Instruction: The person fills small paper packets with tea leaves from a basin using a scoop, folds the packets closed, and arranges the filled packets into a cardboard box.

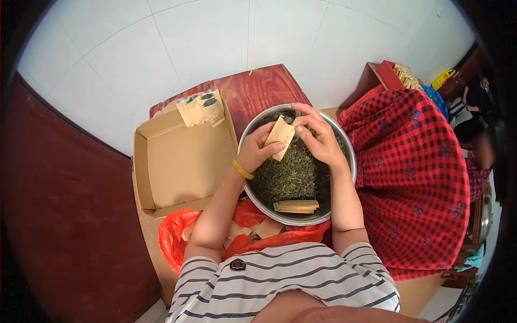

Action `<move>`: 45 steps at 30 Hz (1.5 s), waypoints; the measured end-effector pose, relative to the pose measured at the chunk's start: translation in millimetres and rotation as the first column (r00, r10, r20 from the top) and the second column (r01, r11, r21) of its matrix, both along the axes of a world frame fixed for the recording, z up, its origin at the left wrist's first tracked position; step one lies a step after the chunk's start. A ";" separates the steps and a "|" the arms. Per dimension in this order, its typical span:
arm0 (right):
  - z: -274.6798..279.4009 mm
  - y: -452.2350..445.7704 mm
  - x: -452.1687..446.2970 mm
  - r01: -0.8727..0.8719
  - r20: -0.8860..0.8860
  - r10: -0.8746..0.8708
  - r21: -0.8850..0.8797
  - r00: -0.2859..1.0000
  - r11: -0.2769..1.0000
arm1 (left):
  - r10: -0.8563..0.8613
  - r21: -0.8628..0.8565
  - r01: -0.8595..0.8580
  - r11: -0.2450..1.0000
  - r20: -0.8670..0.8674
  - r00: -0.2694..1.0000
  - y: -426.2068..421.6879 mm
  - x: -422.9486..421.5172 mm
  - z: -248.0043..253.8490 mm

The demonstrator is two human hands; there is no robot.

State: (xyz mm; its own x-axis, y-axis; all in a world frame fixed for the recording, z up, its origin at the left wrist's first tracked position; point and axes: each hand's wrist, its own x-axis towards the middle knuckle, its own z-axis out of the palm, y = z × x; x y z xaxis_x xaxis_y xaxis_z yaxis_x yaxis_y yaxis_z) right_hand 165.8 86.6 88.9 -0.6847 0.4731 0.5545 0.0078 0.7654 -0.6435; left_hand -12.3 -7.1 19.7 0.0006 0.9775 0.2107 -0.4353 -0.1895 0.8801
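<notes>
My left hand (257,147) pinches a small tan paper packet (280,138), tilted over a round metal bowl (351,156). My right hand (318,137) is at the packet's upper end, thumb and fingers closed around a small grey, shiny thing that looks like a metal spoon (290,120); the fingers partly hide it. Dry green tea leaves (291,175) fill much of the bowl beneath both hands. Inside the bowl's near side lies a stack of flat tan packets (296,206).
Left of the bowl sits a shallow cardboard box (186,161), several packets (201,107) on its far edge. A red plastic bag (175,231) with tan packets lies near my body. Red checked cloth (409,177) drapes at right; people (479,97) are beyond it.
</notes>
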 end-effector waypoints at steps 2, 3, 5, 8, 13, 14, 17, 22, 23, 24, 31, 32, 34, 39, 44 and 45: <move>0.0 -2.6 -1.1 -0.028 -0.001 0.028 -0.029 1.000 0.999 | -0.103 -0.069 0.104 0.992 0.021 0.994 -7.8 -9.3 4.1; -0.1 -3.8 -2.0 -0.056 -0.003 0.056 -0.058 0.998 0.997 | -0.230 -0.123 0.233 0.965 0.032 0.973 -11.0 -12.1 6.5; -1.1 -5.1 -3.2 -0.076 0.009 0.077 -0.078 0.997 0.994 | -0.353 -0.176 0.357 0.917 0.053 0.934 -16.1 -13.5 12.4; 0.7 -8.0 -1.3 -0.099 0.058 0.106 -0.112 0.993 0.989 | -0.477 -0.207 0.472 0.857 0.030 0.879 -19.1 -13.9 16.8; 2.1 -5.7 -0.3 -0.098 0.136 0.103 -0.045 0.985 0.994 | -0.386 -0.236 0.357 0.904 -0.088 0.918 -12.2 -15.2 -6.7; -1.5 -5.9 -2.3 -0.092 0.147 0.097 -0.038 0.984 0.995 | -0.383 -0.229 0.354 0.907 -0.095 0.919 -10.0 -15.0 -7.4; -8.7 -6.4 -4.6 -0.170 0.241 0.196 -0.124 0.950 0.978 | -0.424 -0.227 0.402 0.887 -0.053 0.904 -13.0 -11.0 -6.7; -5.1 -5.0 -0.8 -0.198 0.336 0.252 -0.186 0.907 0.962 | -0.411 -0.199 0.381 0.903 -0.142 0.901 -12.3 -6.7 -7.5; -6.6 -8.2 -2.7 -0.232 0.353 0.283 -0.181 0.892 0.956 | -0.415 -0.194 0.384 0.903 -0.161 0.895 -12.5 -6.3 -7.8; -7.7 -10.0 -4.4 -0.264 0.369 0.312 -0.176 0.876 0.949 | -0.414 -0.194 0.382 0.903 -0.164 0.895 -13.0 -6.3 -6.9; -5.3 -15.2 -7.8 -0.157 0.375 0.204 -0.152 0.904 0.976 | -0.366 -0.212 0.330 0.920 -0.164 0.916 -9.0 -7.2 -8.7; -2.3 -16.2 -7.9 -0.156 0.369 0.200 -0.146 0.908 0.977 | -0.358 -0.215 0.323 0.922 -0.152 0.921 -8.5 -7.9 -10.6; 4.9 -17.3 -7.8 -0.121 0.279 0.184 -0.228 0.942 0.966 | -0.362 -0.220 0.331 0.918 -0.121 0.924 -10.5 -8.6 -3.6; -5.9 -14.3 -10.2 -0.216 0.294 0.268 -0.197 0.917 0.956 | -0.372 -0.220 0.330 0.918 -0.185 0.910 -14.1 -5.4 4.5; -18.7 -6.1 -9.2 -0.320 0.267 0.365 -0.200 0.892 0.926 | -0.360 -0.219 0.309 0.925 -0.249 0.899 -13.0 -3.0 4.5; -16.3 -8.3 -9.5 -0.319 0.261 0.360 -0.189 0.895 0.929 | -0.341 -0.210 0.291 0.933 -0.267 0.901 -11.5 -4.3 3.7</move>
